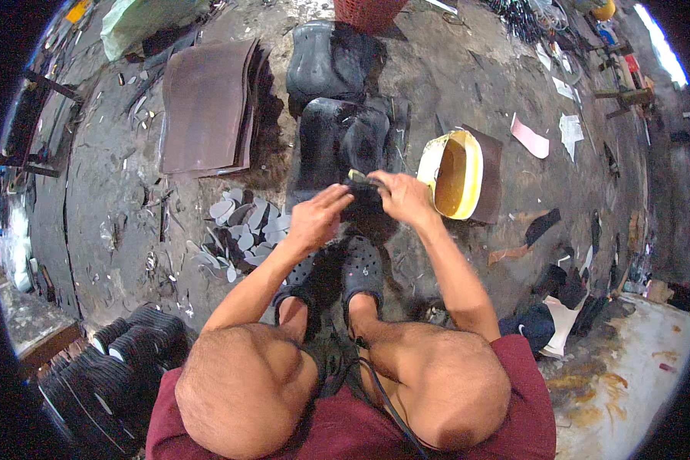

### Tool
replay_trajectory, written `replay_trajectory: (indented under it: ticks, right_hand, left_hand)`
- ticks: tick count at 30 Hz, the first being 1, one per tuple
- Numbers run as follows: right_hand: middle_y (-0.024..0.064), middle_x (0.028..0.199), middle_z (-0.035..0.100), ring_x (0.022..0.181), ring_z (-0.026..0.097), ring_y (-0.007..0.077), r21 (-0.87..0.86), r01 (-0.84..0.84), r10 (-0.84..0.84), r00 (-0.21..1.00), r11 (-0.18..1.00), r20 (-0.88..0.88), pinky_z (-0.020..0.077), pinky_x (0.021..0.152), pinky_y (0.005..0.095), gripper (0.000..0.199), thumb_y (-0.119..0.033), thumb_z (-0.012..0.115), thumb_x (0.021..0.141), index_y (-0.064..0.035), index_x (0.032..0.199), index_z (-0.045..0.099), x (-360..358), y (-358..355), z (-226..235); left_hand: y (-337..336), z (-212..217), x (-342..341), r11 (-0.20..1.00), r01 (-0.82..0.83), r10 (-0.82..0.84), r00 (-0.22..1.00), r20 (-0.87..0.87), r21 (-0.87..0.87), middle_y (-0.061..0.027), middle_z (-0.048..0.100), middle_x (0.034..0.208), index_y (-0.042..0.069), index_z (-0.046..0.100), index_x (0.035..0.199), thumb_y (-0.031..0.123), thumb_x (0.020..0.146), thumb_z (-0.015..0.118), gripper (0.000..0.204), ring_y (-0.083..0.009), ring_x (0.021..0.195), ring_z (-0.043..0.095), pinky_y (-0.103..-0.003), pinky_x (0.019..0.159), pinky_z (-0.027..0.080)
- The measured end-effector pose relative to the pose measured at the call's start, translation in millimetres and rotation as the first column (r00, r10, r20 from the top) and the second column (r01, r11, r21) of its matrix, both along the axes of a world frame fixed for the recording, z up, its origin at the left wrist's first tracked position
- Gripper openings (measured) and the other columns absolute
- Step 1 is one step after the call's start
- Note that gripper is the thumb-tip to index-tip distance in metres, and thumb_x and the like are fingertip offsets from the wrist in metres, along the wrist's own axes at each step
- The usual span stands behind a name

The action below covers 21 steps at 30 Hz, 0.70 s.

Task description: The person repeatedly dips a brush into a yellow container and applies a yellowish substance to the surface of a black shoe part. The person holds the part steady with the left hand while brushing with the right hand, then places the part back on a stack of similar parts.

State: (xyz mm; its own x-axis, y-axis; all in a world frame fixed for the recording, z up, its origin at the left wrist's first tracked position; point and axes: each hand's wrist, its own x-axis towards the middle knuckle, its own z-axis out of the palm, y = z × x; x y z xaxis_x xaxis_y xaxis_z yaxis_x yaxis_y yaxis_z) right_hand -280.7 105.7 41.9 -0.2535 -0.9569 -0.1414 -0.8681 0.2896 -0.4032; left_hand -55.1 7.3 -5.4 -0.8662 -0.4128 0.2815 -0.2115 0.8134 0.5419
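two hands [314, 218] [402, 195], one brush [360, 179], one glue tub [452, 175]

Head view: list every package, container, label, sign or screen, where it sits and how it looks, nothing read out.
No signs, screens or readable labels show.
Yellow tub: oval, brownish liquid inside, beside the right hand.
Red basket: woven, top edge, centre.
Green-white bag: crumpled plastic, top left.
Paper scraps: pink and white, on the floor at right.

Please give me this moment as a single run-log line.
left hand: pressing dark shoe piece | right hand: holding brush on it | yellow glue tub: open, right of the hands | grey insole cut-outs: piled left
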Motion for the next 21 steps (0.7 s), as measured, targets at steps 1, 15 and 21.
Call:
replay_trajectory:
  ticks: [1,15,21]
  right_hand:
    - [0.0116,0.095,0.074,0.089,0.070,0.0369,-0.018,-0.014,0.014,1.000,1.000,-0.003,0.0561,0.072,0.0518,0.034,-0.017,0.060,0.089,-0.0258,0.121,0.064,8.0,12.9,0.7]
    - [0.0142,0.101,0.074,0.096,0.070,0.0351,-0.148,0.276,-0.281,0.960,0.950,-0.014,0.0558,0.081,0.0487,0.035,-0.022,0.063,0.087,-0.0206,0.122,0.069,-27.3,-63.4,22.3]
    - [0.0084,0.104,0.075,0.102,0.070,0.0317,0.141,-0.138,0.158,0.977,0.980,-0.144,0.0572,0.083,0.0472,0.040,-0.015,0.061,0.082,-0.0277,0.118,0.072,8.2,-110.7,13.4]
  left_hand:
    - [0.3,13.7,3.4,0.992,-0.103,0.109,0.991,-0.076,0.079,-0.0065,0.066,0.132,0.016,0.068,0.123,0.001,0.076,0.068,0.050,-0.0280,0.114,0.067,-0.038,0.084,0.058]
    - [26.1,13.1,7.4,0.990,-0.066,0.033,0.965,0.259,0.122,-0.0173,0.048,0.149,0.010,0.044,0.145,0.004,0.077,0.062,0.071,-0.0328,0.092,0.070,-0.044,0.075,0.059]
    - [32.4,13.8,7.5,0.999,-0.052,0.045,0.872,0.487,0.000,-0.0253,0.035,0.156,0.013,0.028,0.156,0.008,0.069,0.072,0.098,-0.0350,0.081,0.072,-0.045,0.059,0.059]
